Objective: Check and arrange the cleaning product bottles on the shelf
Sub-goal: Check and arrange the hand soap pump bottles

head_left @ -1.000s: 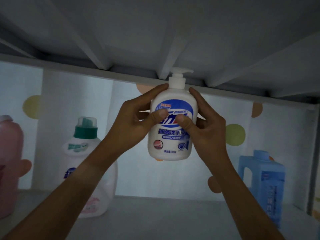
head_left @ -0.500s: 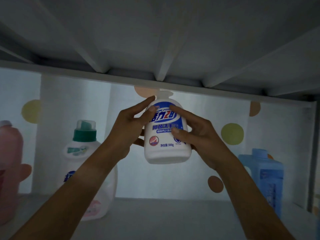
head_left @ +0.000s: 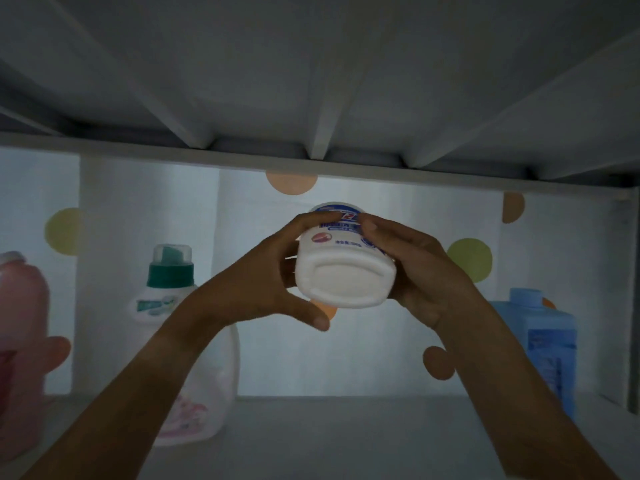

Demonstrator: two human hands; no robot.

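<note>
Above the shelf (head_left: 346, 441), head view: both hands clasp the soap bottle (head_left: 343, 268), left hand (head_left: 263, 285) wrapped round one side, right hand (head_left: 419, 271) round the other. It's tipped right back, base toward us, long axis pointing away (pump end hidden). Green-capped jug (head_left: 180, 344) left, blue bottle (head_left: 540, 348) right; the gap lies straight below.

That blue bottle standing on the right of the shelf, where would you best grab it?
Probably by its handle: the blue bottle stands upright, and the cut-out grip seems to sit on its left edge, now behind the right forearm. Come from the front-left; its right side stands close to the shelf wall.
</note>
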